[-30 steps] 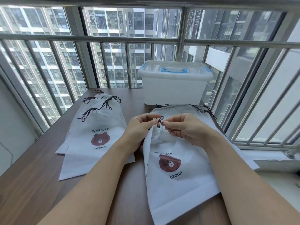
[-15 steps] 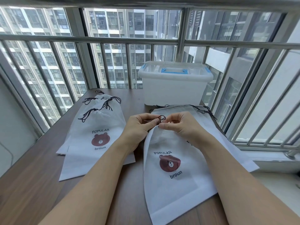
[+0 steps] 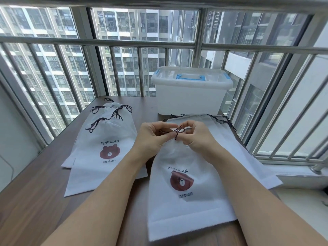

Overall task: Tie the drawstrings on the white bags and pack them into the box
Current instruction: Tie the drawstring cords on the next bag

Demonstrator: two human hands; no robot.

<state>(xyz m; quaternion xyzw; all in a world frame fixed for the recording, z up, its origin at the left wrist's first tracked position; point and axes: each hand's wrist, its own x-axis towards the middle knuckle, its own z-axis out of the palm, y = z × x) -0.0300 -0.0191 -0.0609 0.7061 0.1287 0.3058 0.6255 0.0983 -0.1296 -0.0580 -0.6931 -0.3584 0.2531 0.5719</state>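
At the gathered mouth of the nearest bag (image 3: pixel 184 189), we see the hands raised a little higher than they were a second ago, with the dark cord (image 3: pixel 179 130) now pulled up into a clear loop between them. The left hand (image 3: pixel 153 137) pinches one strand of the cord, the right hand (image 3: pixel 197 134) pinches the other side, and the two hands sit close together, fingertips almost meeting over the loop. The bag's top is bunched more tightly than before, and its printed bear now looks creased, so we judge that the cord is being drawn shut and a knot is forming, not yet pulled tight.

To the left on the table (image 3: pixel 32 201) lies a pile of bags (image 3: pixel 104 144) with cords that look knotted already; we take these as finished. Under the bag in hand, more flat bags (image 3: pixel 236 144) spread toward the right, their cords loose near the box (image 3: pixel 190 96). The box stands at the far edge of the table with its lid on, well apart from the hands. By our reckoning, tying is partway along and packing has not begun.
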